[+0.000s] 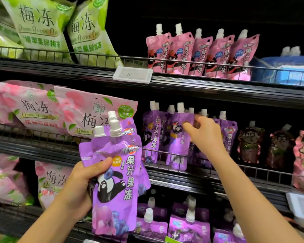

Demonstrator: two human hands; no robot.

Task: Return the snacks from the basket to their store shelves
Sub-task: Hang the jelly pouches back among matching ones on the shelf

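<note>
Right hand (203, 135) pinched an upright pouch (178, 137) at the purple row; left hand (88, 179) gripped 3 spare pouches (116, 183), spouts up, left of those fingers.

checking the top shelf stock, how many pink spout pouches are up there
5, standing in a row behind the wire rail: first, second, third, fourth, and fifth beside the blue packs. More may be hidden behind them.

Dark store shelves (218, 88) run in tiers, each fronted by a thin wire rail (95, 57). A white price tag (132, 75) clips to the upper shelf edge; the recesses behind are black.
</note>
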